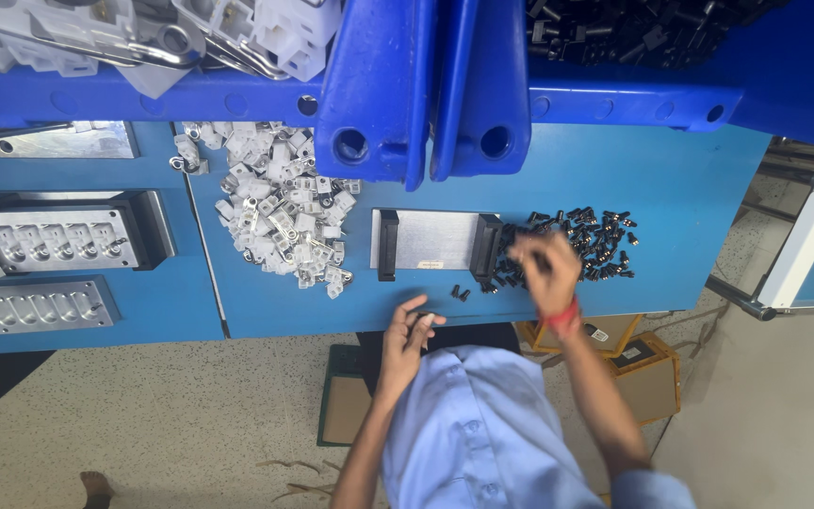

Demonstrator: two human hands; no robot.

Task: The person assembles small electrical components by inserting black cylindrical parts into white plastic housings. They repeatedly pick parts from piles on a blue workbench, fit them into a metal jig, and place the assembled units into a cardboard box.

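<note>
Head view, centre-right of frame: our right hand (546,273), fingers pinched but blurred, contents untellable, over the black screws (588,243); left hand (405,337) pinching a small white part (429,320), lower-left of them.

Matt grey metal plate (433,239), black metal screws (588,241), white plastic clips (280,217).

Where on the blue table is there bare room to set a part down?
Bare blue table lies right of the black parts pile, up to the edge. A narrower strip runs along the near edge below the white parts pile. It is crowded around the metal plate, where the right hand is picking, and at the moulds.
</note>
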